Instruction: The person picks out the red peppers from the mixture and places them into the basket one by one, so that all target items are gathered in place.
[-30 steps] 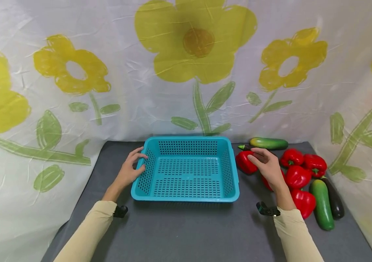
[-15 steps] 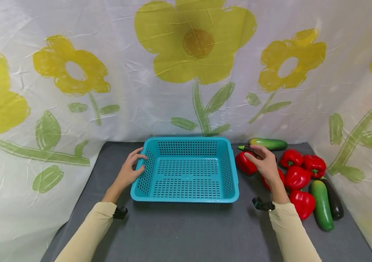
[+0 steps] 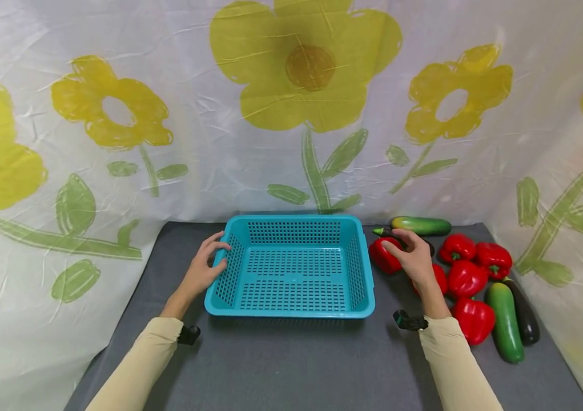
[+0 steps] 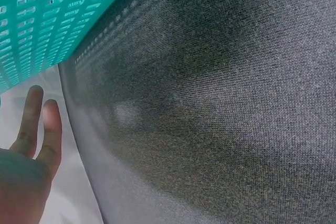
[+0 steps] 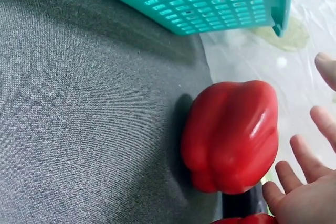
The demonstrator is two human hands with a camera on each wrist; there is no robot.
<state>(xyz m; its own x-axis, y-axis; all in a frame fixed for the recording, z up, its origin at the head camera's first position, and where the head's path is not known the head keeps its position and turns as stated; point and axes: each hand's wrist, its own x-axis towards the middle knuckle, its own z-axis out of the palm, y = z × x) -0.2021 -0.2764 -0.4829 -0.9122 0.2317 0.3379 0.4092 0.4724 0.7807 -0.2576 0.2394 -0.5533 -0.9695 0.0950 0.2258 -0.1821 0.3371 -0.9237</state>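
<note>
A teal perforated plastic basket (image 3: 291, 313) stands in the middle of the dark grey cloth. My left hand (image 3: 202, 268) is at its left rim, with fingertips and thumb reaching over the edge; in the left wrist view, two fingers (image 4: 51, 129) stretch out beside the basket wall. Whether it bears on the rim, I cannot tell. My right hand (image 3: 414, 260) hovers over a red bell pepper (image 3: 385, 255) right of the basket. The right wrist view shows its fingers spread and apart from that pepper (image 5: 231, 137), holding nothing. An eggplant (image 3: 382, 232) lies partly hidden behind this hand.
More red bell peppers (image 3: 467, 278) cluster at the right, one partly hidden by my right wrist. A cucumber (image 3: 504, 322) and another eggplant (image 3: 523, 314) lie beside them. Another cucumber (image 3: 421, 225) lies at the back edge. A flower-printed curtain (image 3: 193, 171) hangs behind and along the sides.
My right hand has shifted slightly left over the bell pepper, and the gap between its thumb and fingers looks wider. My left hand and the basket have stayed in place.
</note>
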